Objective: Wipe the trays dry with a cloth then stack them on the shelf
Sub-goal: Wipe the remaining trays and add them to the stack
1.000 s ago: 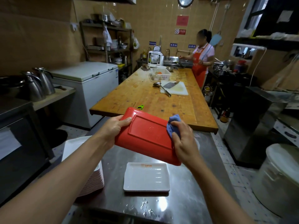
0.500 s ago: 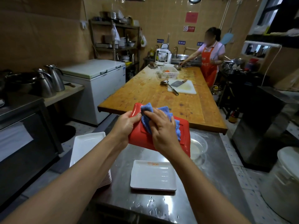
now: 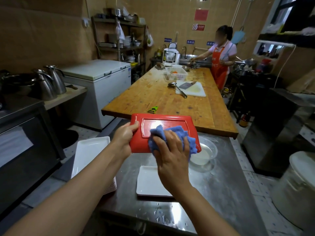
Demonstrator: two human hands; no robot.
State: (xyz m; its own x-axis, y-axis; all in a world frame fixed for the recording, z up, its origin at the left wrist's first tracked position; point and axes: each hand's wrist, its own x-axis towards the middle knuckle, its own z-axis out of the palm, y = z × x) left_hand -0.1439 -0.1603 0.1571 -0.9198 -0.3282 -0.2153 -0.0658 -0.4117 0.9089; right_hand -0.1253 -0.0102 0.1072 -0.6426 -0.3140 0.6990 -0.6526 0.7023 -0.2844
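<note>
A red rectangular tray [image 3: 167, 124] is held up over the steel counter, underside toward me. My left hand [image 3: 125, 136] grips its left edge, thumb on top. My right hand [image 3: 172, 150] presses a crumpled blue cloth [image 3: 177, 136] against the tray's lower right part, fingers curled round the cloth. A white tray [image 3: 148, 183] lies flat on the steel counter [image 3: 221, 193] below my right wrist. A stack of white trays [image 3: 90, 154] stands at the counter's left edge.
A clear bowl [image 3: 207, 150] with white contents sits behind the red tray. Water drops lie on the counter's near edge. A long wooden table [image 3: 153, 94] holds a cutting board, cleaver, ladle and basket. A person in an orange apron [image 3: 219, 65] works at the far sink.
The red tray has tipped to a level, wide-on position. My right hand with the cloth moved from the tray's right edge to its left, then down to its lower right part.
</note>
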